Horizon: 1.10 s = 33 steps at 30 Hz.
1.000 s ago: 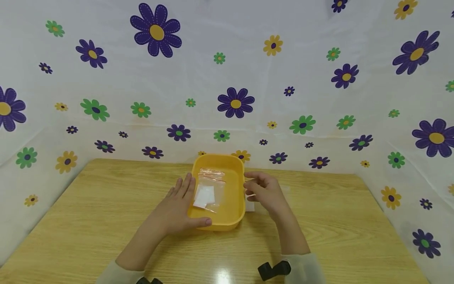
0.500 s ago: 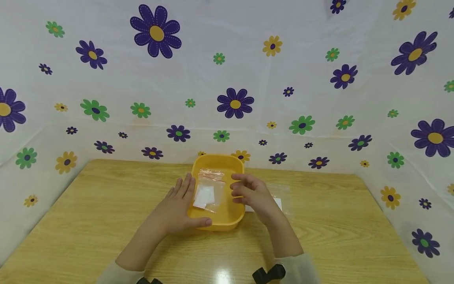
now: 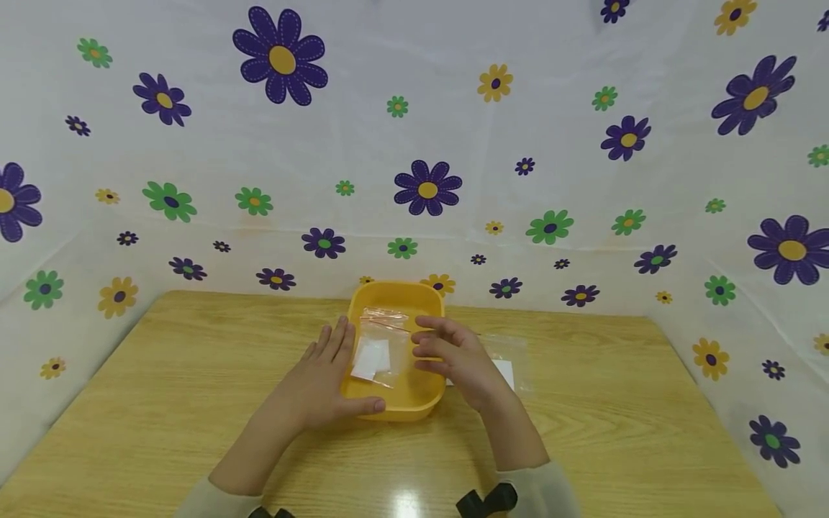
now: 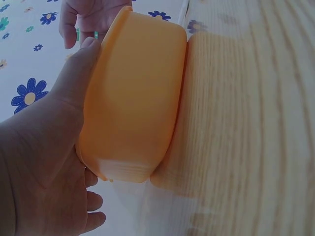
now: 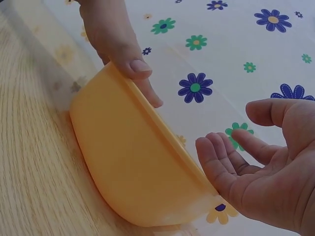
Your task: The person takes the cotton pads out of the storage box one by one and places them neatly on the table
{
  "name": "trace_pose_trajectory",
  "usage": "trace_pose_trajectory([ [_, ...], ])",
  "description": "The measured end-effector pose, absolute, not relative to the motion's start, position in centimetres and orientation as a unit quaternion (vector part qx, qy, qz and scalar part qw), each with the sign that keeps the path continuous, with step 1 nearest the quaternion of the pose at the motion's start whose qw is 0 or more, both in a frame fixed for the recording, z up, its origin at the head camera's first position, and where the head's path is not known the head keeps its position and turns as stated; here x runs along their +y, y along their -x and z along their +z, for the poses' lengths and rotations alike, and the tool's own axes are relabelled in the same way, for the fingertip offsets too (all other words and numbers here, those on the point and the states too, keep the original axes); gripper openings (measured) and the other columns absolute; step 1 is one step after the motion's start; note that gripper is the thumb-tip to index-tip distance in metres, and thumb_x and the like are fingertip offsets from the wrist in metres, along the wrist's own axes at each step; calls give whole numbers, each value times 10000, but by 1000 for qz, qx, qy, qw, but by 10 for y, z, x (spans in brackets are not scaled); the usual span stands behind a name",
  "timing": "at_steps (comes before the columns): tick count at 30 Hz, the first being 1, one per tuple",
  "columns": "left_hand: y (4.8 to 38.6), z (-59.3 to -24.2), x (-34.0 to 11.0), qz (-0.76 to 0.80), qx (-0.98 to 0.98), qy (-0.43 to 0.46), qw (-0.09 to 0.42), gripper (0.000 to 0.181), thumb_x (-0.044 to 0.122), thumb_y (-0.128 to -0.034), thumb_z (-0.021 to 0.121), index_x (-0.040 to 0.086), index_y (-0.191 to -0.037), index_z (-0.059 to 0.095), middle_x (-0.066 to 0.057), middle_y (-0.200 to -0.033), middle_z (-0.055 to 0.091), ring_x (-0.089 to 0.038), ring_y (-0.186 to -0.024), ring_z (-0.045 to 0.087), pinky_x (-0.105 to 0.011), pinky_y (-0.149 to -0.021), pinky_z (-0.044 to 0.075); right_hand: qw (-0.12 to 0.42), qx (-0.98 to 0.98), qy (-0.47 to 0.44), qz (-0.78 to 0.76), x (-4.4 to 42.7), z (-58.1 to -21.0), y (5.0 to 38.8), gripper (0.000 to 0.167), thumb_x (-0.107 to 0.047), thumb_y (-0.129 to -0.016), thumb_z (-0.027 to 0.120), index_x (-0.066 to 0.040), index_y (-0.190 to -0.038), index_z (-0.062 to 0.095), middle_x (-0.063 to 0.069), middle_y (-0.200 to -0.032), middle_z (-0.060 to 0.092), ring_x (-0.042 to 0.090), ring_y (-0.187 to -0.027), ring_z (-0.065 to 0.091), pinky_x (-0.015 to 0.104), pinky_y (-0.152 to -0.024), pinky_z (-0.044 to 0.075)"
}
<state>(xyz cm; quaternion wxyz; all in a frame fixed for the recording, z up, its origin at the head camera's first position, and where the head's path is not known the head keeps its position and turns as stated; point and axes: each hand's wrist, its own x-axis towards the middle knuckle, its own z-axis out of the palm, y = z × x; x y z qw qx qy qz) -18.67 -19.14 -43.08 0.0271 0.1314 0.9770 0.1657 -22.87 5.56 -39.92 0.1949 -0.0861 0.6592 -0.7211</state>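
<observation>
Across the lower part of the head view, a wood-grain table (image 3: 615,417) is shown, with light reflected on its near part. At the near edge, two pale cuffs (image 3: 540,491) are seen, and a black device (image 3: 486,500) is worn at the right one. Beyond them, the yellow plastic basin (image 3: 421,415) is placed upright on the table, between the hands. Its left wall and near rim are touched by the left hand (image 3: 317,388), whose fingers are kept straight and whose thumb is spread wide. The right hand (image 3: 463,360) is held over the right rim, with fingers loosely bent and apart, and nothing is gripped by it. Inside the basin, clear zip bagging (image 3: 403,352) with red lines and white pieces (image 3: 371,358) is laid toward the left; the number of bags cannot be told. Just beside the basin, partly hidden by the right hand, another clear bag (image 3: 516,347) with a white piece is laid. Farthest, a white cloth (image 3: 363,129) is printed with purple, green and yellow flowers.
</observation>
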Motion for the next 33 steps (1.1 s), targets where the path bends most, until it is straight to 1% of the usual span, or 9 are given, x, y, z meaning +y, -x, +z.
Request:
trace_pose_trajectory([
  [5, 187, -428, -191, 168, 977, -132, 29, 1282, 851, -749, 566, 6, -1590, 95, -156, -1672, -5, -416, -1526, 35, -555, -1221, 151, 203, 651, 87, -726, 51, -398, 227, 393, -129, -997, 588, -100, -1387, 551, 239, -1366, 534, 363, -1180, 594, 390, -957, 556],
  [9, 187, -426, -190, 168, 976, -134, 27, 1272, 839, -756, 576, 3, -1589, 101, -157, -1671, -6, -422, -1524, 50, -557, -1221, 156, 199, 653, 87, -725, 47, -395, 226, 389, -169, -997, 598, -132, -1382, 559, 177, -1340, 574, 332, -1180, 610, 393, -950, 558],
  [15, 187, -427, -189, 169, 976, -135, 29, 1283, 846, -747, 577, -1, -1587, 104, -162, -1669, 0, -433, -1520, 62, -556, -1220, 161, 204, 614, 65, -760, 37, -399, 226, 374, -161, -995, 600, -106, -1364, 570, 140, -1276, 609, 314, -1139, 624, 393, -942, 564],
  [18, 186, -427, -189, 169, 976, -135, 25, 1286, 847, -743, 579, -6, -1585, 115, -173, -1669, 19, -440, -1516, 75, -559, -1216, 170, 206, 595, 39, -776, 29, -401, 226, 382, -158, -988, 613, -95, -1362, 567, 101, -1222, 636, 272, -1087, 639, 383, -937, 567],
  [21, 187, -426, -190, 167, 976, -139, 23, 1282, 846, -745, 578, -10, -1583, 121, -177, -1667, 14, -444, -1515, 69, -566, -1213, 171, 213, 571, 24, -793, 23, -402, 225, 401, -142, -987, 607, -89, -1380, 543, 108, -1221, 630, 237, -1063, 644, 395, -956, 557],
  [28, 191, -430, -191, 166, 976, -143, 18, 1287, 854, -743, 570, -2, -1587, 111, -164, -1670, -2, -437, -1520, 47, -568, -1212, 166, 231, 545, 4, -806, 23, -409, 226, 442, -128, -1011, 543, -111, -1444, 457, 169, -1341, 525, 298, -1175, 581, 437, -1028, 508],
  [30, 191, -432, -191, 168, 976, -139, 22, 1298, 867, -733, 562, 8, -1591, 104, -155, -1673, -5, -426, -1524, 39, -560, -1216, 159, 234, 542, -5, -807, 24, -410, 226, 457, -143, -1009, 539, -128, -1455, 440, 173, -1369, 495, 314, -1207, 553, 457, -1060, 480],
  [33, 190, -433, -191, 172, 976, -130, 28, 1306, 878, -721, 560, 21, -1594, 103, -143, -1676, -8, -419, -1527, 34, -558, -1216, 158, 238, 540, -21, -807, 21, -412, 226, 522, -164, -996, 559, -132, -1493, 401, 200, -1450, 416, 373, -1303, 480, 494, -1114, 419],
])
